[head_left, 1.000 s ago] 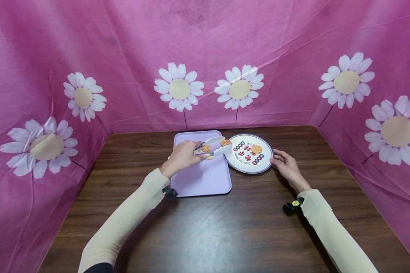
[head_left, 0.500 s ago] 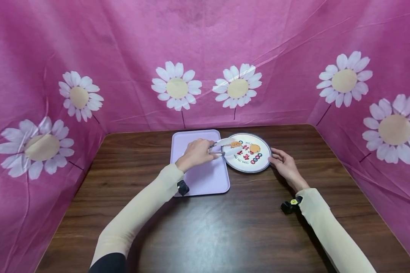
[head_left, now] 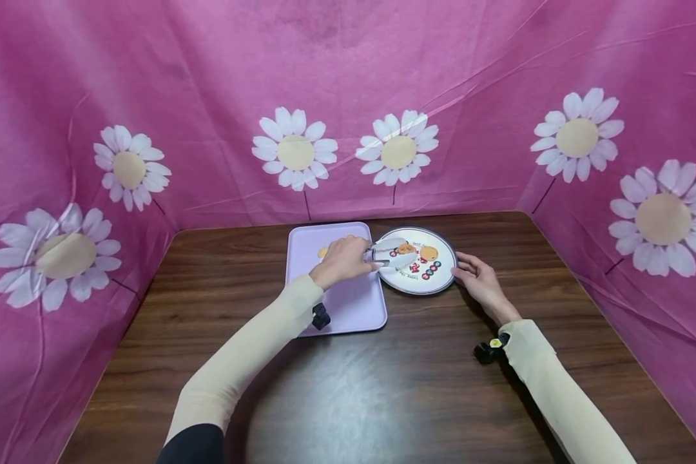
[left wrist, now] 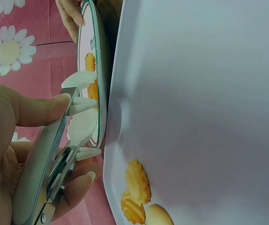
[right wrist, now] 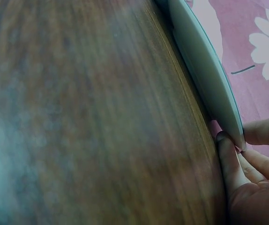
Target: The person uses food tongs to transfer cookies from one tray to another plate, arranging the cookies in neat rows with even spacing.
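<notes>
My left hand [head_left: 343, 259] grips a pair of tongs [left wrist: 43, 159] with a metal handle and pale, broad tips. The tips reach over the white plate [head_left: 413, 284], which has a dark rim and red printed characters. A brown cookie [head_left: 406, 249] shows at the tips, low over the plate. Beside it lies a round golden cookie [head_left: 428, 254]. My right hand [head_left: 480, 283] pinches the plate's right rim, fingers on both sides of the edge in the right wrist view. Several cookies, one a ridged cookie [left wrist: 138, 182], lie on the lilac tray [head_left: 354, 316], partly hidden by my left hand in the head view.
Tray and plate stand side by side towards the back of the brown wooden table [head_left: 348, 399]. A pink cloth [head_left: 336, 58] with white daisies rises behind the table and along both sides.
My left hand has moved right, carrying a cookie in the tongs from over the tray to the plate; the tips now look wider apart. My right hand stays at the plate's rim.
</notes>
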`<action>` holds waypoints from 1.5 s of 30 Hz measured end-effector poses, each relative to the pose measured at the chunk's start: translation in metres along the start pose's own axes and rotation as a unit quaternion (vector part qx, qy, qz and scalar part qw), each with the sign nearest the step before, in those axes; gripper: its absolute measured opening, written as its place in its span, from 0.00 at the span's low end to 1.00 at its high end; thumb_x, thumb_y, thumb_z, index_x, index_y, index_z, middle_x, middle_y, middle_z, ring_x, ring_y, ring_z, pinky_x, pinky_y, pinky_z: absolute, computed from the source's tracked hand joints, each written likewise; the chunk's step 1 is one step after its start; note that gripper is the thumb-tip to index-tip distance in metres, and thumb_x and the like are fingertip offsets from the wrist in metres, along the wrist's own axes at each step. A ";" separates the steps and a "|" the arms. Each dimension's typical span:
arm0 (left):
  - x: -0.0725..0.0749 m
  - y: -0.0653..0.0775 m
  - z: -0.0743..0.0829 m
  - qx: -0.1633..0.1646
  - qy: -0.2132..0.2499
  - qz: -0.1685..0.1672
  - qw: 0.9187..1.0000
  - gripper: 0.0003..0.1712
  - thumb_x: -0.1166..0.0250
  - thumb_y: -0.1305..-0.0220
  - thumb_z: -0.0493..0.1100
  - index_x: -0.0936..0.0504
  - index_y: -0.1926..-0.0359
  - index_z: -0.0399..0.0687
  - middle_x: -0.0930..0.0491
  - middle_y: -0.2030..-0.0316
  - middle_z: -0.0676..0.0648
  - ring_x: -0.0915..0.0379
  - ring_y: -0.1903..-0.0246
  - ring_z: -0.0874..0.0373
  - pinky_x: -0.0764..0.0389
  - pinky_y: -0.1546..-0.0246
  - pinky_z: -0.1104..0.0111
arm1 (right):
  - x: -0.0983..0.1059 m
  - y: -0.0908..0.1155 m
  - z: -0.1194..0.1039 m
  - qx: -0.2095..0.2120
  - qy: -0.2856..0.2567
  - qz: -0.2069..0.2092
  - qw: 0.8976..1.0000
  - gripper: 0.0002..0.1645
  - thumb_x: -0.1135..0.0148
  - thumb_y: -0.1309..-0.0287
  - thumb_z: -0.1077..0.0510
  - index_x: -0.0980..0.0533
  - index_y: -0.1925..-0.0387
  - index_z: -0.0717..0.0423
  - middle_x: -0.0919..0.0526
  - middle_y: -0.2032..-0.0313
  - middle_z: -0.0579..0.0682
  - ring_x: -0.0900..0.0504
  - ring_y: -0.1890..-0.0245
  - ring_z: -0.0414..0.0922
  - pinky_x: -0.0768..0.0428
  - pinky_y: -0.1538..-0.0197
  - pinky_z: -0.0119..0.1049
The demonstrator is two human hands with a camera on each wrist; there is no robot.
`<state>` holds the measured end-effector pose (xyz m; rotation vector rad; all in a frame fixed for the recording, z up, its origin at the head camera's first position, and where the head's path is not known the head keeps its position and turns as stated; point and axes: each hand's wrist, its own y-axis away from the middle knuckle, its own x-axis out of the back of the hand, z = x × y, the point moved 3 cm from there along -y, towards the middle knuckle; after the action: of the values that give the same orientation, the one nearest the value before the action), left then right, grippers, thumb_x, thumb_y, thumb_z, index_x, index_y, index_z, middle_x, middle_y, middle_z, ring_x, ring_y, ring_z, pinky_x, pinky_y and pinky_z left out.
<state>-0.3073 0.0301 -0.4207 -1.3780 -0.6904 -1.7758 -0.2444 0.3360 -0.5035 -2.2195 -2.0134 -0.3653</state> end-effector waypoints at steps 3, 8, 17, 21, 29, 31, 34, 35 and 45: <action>0.000 -0.001 0.000 0.006 0.000 -0.006 1.000 0.18 0.28 0.35 0.58 0.17 0.64 0.49 0.28 0.74 0.52 0.30 0.71 0.57 0.28 0.72 0.63 | -0.001 -0.001 0.001 -0.005 -0.003 -0.003 1.000 0.36 0.43 0.25 0.60 0.40 0.22 0.63 0.30 0.30 0.73 0.23 0.56 0.18 0.21 0.49 0.17; 0.002 -0.003 -0.001 0.007 0.005 -0.012 1.000 0.19 0.27 0.35 0.58 0.19 0.67 0.49 0.28 0.74 0.52 0.31 0.72 0.58 0.29 0.73 0.65 | 0.000 -0.001 0.000 -0.012 0.002 -0.004 1.000 0.36 0.43 0.24 0.59 0.41 0.21 0.63 0.30 0.30 0.72 0.23 0.56 0.18 0.21 0.49 0.17; 0.005 -0.006 0.001 0.003 0.001 -0.017 1.000 0.18 0.27 0.37 0.58 0.17 0.65 0.50 0.23 0.70 0.51 0.28 0.69 0.56 0.23 0.68 0.60 | 0.001 0.000 0.000 -0.010 0.013 0.000 1.000 0.35 0.43 0.24 0.58 0.40 0.22 0.62 0.29 0.31 0.71 0.23 0.55 0.18 0.21 0.49 0.17; 0.005 -0.006 0.001 0.003 0.008 -0.019 1.000 0.18 0.26 0.37 0.58 0.16 0.64 0.50 0.23 0.70 0.50 0.28 0.69 0.56 0.23 0.68 0.60 | 0.001 0.000 0.000 -0.007 0.013 0.001 1.000 0.36 0.43 0.24 0.59 0.40 0.22 0.63 0.29 0.31 0.72 0.23 0.55 0.18 0.21 0.49 0.17; 0.003 -0.007 -0.002 0.003 0.012 -0.023 1.000 0.20 0.27 0.36 0.58 0.13 0.56 0.47 0.22 0.70 0.50 0.27 0.68 0.56 0.24 0.68 0.60 | 0.000 0.001 -0.001 -0.004 0.005 0.000 1.000 0.36 0.43 0.25 0.60 0.40 0.22 0.63 0.30 0.30 0.73 0.23 0.56 0.18 0.21 0.49 0.17; 0.002 -0.007 -0.002 0.001 0.013 -0.023 1.000 0.20 0.27 0.36 0.58 0.13 0.55 0.47 0.22 0.70 0.50 0.28 0.68 0.56 0.24 0.69 0.61 | 0.000 0.002 -0.001 -0.006 0.006 0.000 1.000 0.36 0.43 0.24 0.59 0.41 0.22 0.63 0.30 0.30 0.73 0.23 0.56 0.18 0.21 0.49 0.17; 0.002 -0.007 -0.001 -0.001 0.017 -0.023 1.000 0.21 0.27 0.36 0.57 0.13 0.54 0.45 0.23 0.70 0.50 0.29 0.70 0.57 0.25 0.71 0.62 | 0.000 0.002 -0.001 -0.009 0.005 0.001 1.000 0.36 0.43 0.24 0.59 0.41 0.21 0.63 0.29 0.30 0.72 0.23 0.56 0.18 0.21 0.49 0.17; 0.002 -0.006 -0.001 0.000 0.019 -0.025 1.000 0.21 0.27 0.36 0.57 0.13 0.54 0.45 0.23 0.71 0.50 0.29 0.70 0.57 0.26 0.71 0.63 | 0.000 0.002 -0.001 -0.009 0.007 0.000 1.000 0.36 0.43 0.24 0.59 0.41 0.21 0.63 0.29 0.30 0.72 0.23 0.56 0.18 0.21 0.49 0.17; 0.002 -0.006 -0.002 -0.001 0.013 -0.024 1.000 0.26 0.28 0.35 0.58 0.14 0.46 0.45 0.22 0.69 0.49 0.30 0.69 0.57 0.25 0.70 0.62 | 0.000 0.004 -0.003 -0.009 0.009 0.001 1.000 0.36 0.43 0.25 0.60 0.41 0.22 0.63 0.29 0.30 0.72 0.23 0.56 0.18 0.21 0.49 0.17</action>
<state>-0.3131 0.0315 -0.4192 -1.3471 -0.7122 -1.8295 -0.2411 0.3343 -0.5001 -2.2208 -2.0065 -0.4019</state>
